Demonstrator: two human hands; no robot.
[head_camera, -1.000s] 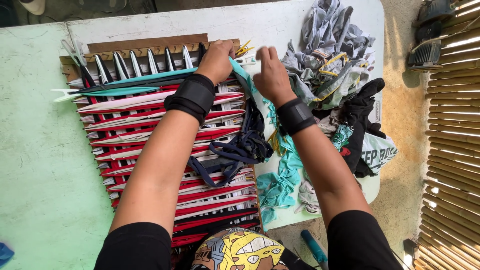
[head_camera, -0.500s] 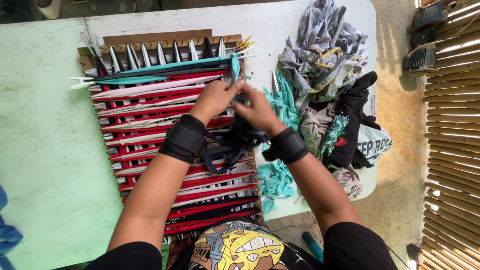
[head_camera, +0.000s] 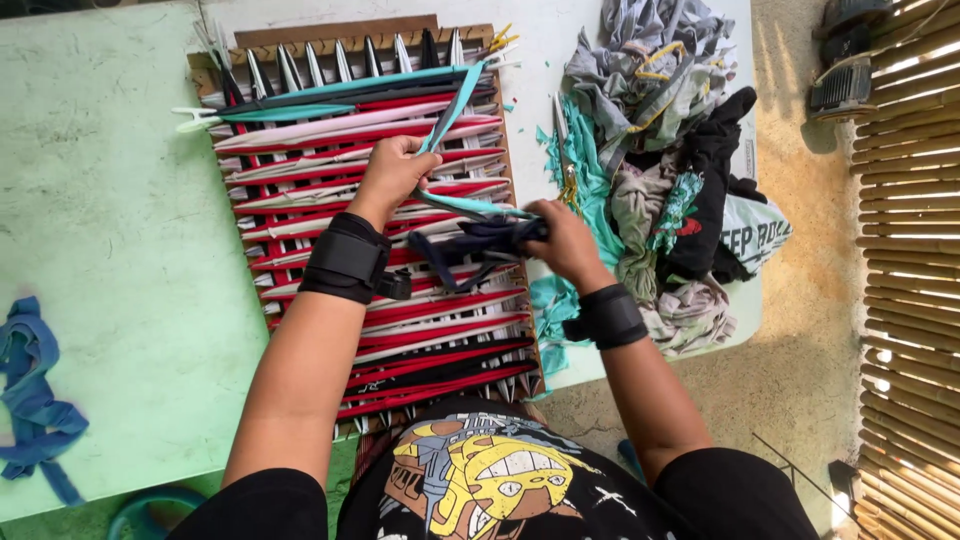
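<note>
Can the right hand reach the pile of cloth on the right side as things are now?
Probably yes. The right hand is beside the cloth pile, nothing between, though it holds dark strips.

You have only one view, from the camera on your head. It looks steeply down, quite near, at your hands above the weaving frame (head_camera: 360, 210) on the desk (head_camera: 110, 230).

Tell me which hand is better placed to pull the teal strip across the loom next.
Left, probably: the left hand already pinches the teal strip above the loom; the right hand is full of dark strips.
</note>
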